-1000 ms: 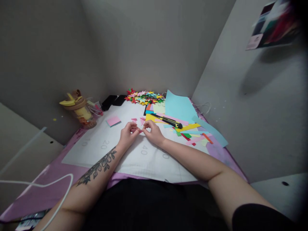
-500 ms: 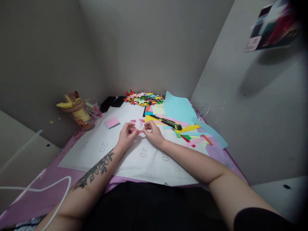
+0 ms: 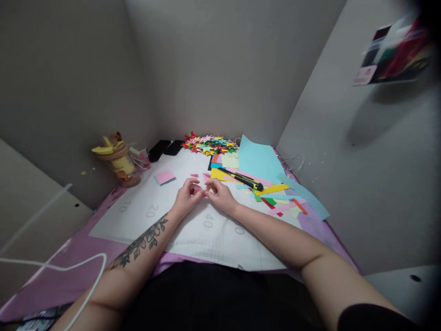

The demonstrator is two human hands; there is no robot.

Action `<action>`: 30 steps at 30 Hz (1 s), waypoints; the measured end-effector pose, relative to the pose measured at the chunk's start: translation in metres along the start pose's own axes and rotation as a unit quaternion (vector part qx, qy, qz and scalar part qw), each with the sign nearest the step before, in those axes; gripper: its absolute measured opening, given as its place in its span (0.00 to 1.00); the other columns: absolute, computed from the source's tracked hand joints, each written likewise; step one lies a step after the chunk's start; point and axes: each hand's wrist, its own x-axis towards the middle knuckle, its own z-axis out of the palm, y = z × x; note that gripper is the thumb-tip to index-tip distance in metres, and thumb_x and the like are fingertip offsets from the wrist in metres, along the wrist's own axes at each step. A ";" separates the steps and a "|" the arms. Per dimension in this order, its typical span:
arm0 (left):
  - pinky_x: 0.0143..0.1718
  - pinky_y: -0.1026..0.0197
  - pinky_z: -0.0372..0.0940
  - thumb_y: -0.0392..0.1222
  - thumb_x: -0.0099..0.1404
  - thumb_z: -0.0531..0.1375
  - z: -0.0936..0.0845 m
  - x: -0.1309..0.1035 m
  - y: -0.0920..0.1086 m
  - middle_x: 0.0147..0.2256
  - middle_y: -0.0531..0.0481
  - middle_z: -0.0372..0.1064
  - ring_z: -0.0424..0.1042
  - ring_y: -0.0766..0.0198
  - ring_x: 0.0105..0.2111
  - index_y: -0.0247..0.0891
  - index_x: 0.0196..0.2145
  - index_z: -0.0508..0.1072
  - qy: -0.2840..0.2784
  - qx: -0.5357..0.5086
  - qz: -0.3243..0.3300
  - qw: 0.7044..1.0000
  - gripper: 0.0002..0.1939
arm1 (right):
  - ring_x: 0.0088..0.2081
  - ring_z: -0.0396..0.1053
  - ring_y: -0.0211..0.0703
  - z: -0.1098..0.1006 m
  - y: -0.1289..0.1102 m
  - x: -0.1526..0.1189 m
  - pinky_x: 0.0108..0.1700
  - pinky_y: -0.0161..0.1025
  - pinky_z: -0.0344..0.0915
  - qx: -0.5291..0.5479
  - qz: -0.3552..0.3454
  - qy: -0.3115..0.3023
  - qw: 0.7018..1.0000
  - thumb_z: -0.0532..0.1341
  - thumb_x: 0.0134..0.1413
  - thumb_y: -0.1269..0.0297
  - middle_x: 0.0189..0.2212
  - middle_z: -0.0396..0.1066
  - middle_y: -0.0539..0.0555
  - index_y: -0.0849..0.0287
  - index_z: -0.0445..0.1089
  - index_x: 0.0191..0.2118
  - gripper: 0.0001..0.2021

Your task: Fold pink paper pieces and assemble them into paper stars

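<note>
Between both hands — pink paper [image 3: 197,189], pinched in the left hand [image 3: 188,196] and right hand [image 3: 219,195] — fingertips nearly meeting

The big sheet [image 3: 131,225] on the desk looks like white paper, matt and mostly smooth, with slight creases. Under it lies pink cloth [image 3: 51,280], soft and without shine. The light blue sheet [image 3: 260,158] is also matt paper, and so are the cut strips [image 3: 274,189] — flat and smooth. The folded stars [image 3: 208,144] are of coloured paper, with crisp points. The utility knife [image 3: 244,179] seems to have a plastic body, black and yellow. The tumbler [image 3: 122,165] looks like clear plastic — its wall is smooth.
</note>
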 end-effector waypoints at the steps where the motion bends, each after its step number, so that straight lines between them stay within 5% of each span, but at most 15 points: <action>1: 0.29 0.65 0.62 0.42 0.57 0.58 0.000 0.000 0.000 0.28 0.54 0.69 0.68 0.68 0.26 0.39 0.42 0.62 0.006 -0.012 0.005 1.000 0.15 | 0.28 0.64 0.38 0.001 0.000 0.000 0.33 0.36 0.61 0.010 0.010 -0.009 1.000 0.57 0.48 0.68 0.28 0.68 0.49 0.57 0.64 0.37 0.08; 6: 0.36 0.62 0.65 0.47 0.62 0.53 -0.006 0.003 0.001 0.37 0.47 0.68 0.69 0.65 0.36 0.37 0.40 0.64 0.063 -0.073 0.017 0.995 0.12 | 0.23 0.65 0.34 0.004 0.003 0.003 0.23 0.33 0.61 0.167 0.115 -0.014 0.979 0.60 0.46 0.62 0.30 0.67 0.49 0.58 0.63 0.35 0.09; 11: 0.36 0.62 0.65 0.46 0.56 0.60 -0.005 0.003 0.003 0.36 0.47 0.68 0.69 0.63 0.36 0.37 0.40 0.67 -0.010 -0.079 -0.014 0.997 0.16 | 0.20 0.67 0.36 0.007 0.005 0.003 0.18 0.31 0.57 0.286 0.190 -0.011 0.939 0.62 0.42 0.62 0.24 0.66 0.46 0.57 0.61 0.32 0.11; 18: 0.32 0.64 0.63 0.45 0.56 0.60 -0.005 0.002 0.010 0.29 0.50 0.69 0.67 0.66 0.29 0.34 0.31 0.69 -0.053 -0.063 -0.034 0.996 0.10 | 0.18 0.56 0.31 0.007 -0.004 0.002 0.21 0.31 0.51 0.280 0.192 -0.001 0.941 0.64 0.41 0.62 0.16 0.61 0.44 0.61 0.65 0.25 0.09; 30: 0.27 0.67 0.59 0.43 0.55 0.60 -0.002 0.000 0.005 0.25 0.55 0.66 0.63 0.70 0.24 0.36 0.29 0.67 -0.019 0.023 -0.021 0.999 0.08 | 0.23 0.58 0.34 0.008 0.001 0.002 0.29 0.33 0.55 0.234 0.147 0.010 0.961 0.64 0.40 0.62 0.20 0.62 0.45 0.60 0.65 0.25 0.09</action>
